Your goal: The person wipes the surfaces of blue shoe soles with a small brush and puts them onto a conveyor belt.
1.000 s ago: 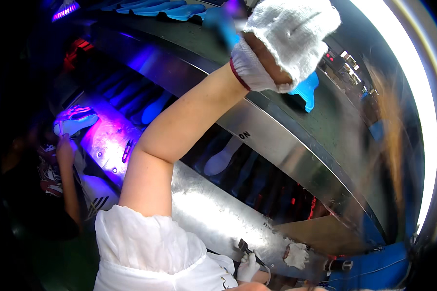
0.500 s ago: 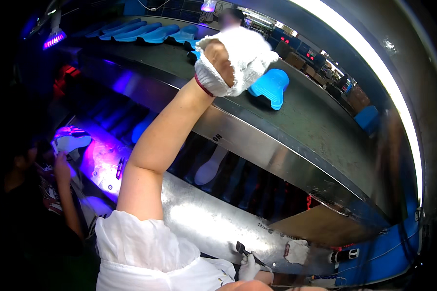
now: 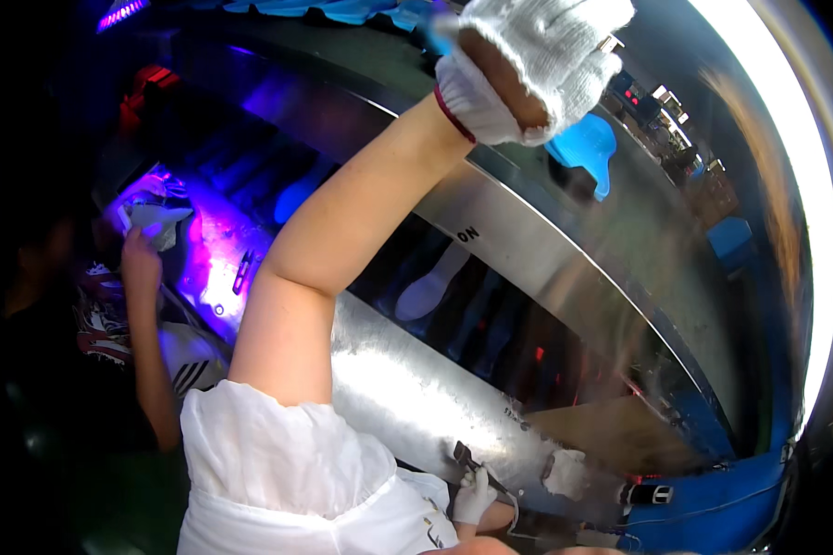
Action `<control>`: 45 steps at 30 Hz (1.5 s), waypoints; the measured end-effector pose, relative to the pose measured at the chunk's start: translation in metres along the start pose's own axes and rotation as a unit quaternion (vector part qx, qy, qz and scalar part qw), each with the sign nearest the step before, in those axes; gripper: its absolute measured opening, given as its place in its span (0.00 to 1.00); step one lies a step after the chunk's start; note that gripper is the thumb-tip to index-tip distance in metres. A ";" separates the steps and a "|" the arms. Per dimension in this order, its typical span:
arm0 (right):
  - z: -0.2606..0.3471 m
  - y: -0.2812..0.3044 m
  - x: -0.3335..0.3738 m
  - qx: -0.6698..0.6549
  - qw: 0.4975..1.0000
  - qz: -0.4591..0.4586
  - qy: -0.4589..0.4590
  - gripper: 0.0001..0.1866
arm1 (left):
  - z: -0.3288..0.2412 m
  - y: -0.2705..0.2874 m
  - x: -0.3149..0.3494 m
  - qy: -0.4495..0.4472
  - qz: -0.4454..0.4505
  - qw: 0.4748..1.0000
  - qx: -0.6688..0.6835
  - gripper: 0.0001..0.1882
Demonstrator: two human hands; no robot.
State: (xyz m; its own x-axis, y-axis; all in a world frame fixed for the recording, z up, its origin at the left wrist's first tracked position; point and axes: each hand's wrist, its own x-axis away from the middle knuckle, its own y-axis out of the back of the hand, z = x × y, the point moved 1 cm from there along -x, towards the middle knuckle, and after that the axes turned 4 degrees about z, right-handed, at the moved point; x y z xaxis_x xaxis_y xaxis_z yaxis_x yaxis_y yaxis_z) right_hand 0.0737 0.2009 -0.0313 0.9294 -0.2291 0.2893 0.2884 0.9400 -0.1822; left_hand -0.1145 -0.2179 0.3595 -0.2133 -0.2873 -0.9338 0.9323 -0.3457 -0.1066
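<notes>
My left hand (image 3: 541,69), in a white knit glove with a brown patch near the wrist, is raised over the dark conveyor belt (image 3: 652,222). Its fingers look stretched out, partly cut off by the top edge, and I see nothing in them. Just past the glove lies a blue moulded insole (image 3: 585,150) on the belt. Low in the view, my right hand (image 3: 474,497), also white-gloved, is closed around a dark-handled brush-like tool (image 3: 466,455) above the metal bench (image 3: 389,370).
More blue insoles (image 3: 352,9) line the far belt. A pale sole shape (image 3: 426,294) sits on the dark lower shelf. A co-worker's hand (image 3: 139,245) holds a pale piece under purple light. Black snips (image 3: 242,272), a white cloth (image 3: 565,474) and a cardboard sheet (image 3: 611,430) lie on the bench.
The view has shifted, and my left hand now appears higher and further right, covering part of the nearby insole. My right hand keeps the brush-like tool. The co-worker's hand sits slightly differently.
</notes>
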 end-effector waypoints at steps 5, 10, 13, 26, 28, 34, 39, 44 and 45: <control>-0.005 0.007 0.002 -0.007 1.000 -0.008 -0.011 0.16 | 0.000 0.001 0.002 -0.029 -0.083 0.995 0.054 0.17; -0.015 0.009 -0.001 -0.021 1.000 0.018 0.013 0.16 | -0.017 0.015 0.006 0.034 0.095 0.995 -0.008 0.05; -0.018 0.017 -0.004 -0.034 0.999 0.026 0.024 0.17 | -0.019 0.014 0.005 0.015 0.128 0.992 -0.017 0.05; -0.002 0.014 0.001 -0.013 1.000 0.010 0.003 0.16 | -0.033 -0.014 -0.002 0.049 0.300 0.953 0.007 0.19; -0.005 0.017 0.000 -0.004 1.000 0.031 0.000 0.17 | -0.032 -0.016 0.003 0.058 0.286 0.956 0.045 0.21; 0.002 0.006 0.005 0.023 1.000 0.018 -0.008 0.16 | -0.029 -0.021 0.016 0.053 0.339 0.936 0.084 0.23; -0.002 0.010 0.004 -0.004 1.000 -0.007 -0.012 0.16 | -0.030 -0.013 0.012 0.083 0.401 0.910 0.065 0.26; -0.005 0.001 0.003 0.014 1.000 0.006 -0.001 0.16 | -0.020 -0.016 0.019 0.054 0.333 0.937 0.088 0.25; -0.004 0.000 0.004 0.011 1.000 0.010 -0.001 0.16 | -0.020 -0.015 0.018 0.035 0.316 0.945 0.076 0.25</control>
State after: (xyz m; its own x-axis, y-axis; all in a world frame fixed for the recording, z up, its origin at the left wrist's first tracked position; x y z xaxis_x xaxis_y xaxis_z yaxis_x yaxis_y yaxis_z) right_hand 0.0785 0.1990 -0.0342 0.9347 -0.2088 0.2878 0.2639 0.9498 -0.1680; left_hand -0.1265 -0.2001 0.3375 0.3967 -0.4205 -0.8160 0.8137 -0.2504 0.5246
